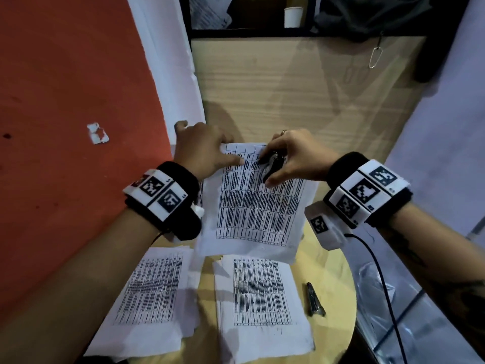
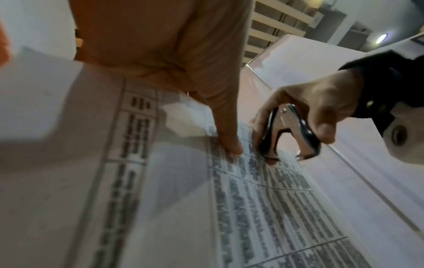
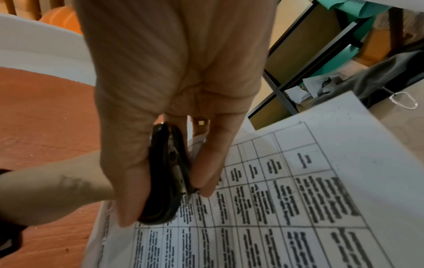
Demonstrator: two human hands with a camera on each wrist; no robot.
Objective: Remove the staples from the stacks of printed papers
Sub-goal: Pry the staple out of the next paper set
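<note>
The table (image 1: 338, 279) is carrying three stacks of printed pages. The top stack (image 1: 257, 206) is lying under both hands, its near edge overlapping the two stacks nearer the person — one (image 1: 149, 292) on the left, one (image 1: 262, 298) on the right. The left hand (image 1: 202, 151) is pressing flat on the top stack's far left corner, fingers straight. Just beside it, the right hand (image 1: 291, 156) is pinching a staple remover (image 1: 273, 164), its claws touching the page. A stapler (image 1: 315, 300) is lying near the right stack.

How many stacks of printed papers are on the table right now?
3: one far stack under both hands, one near left stack, one near centre stack. More may lie hidden beneath them.
</note>
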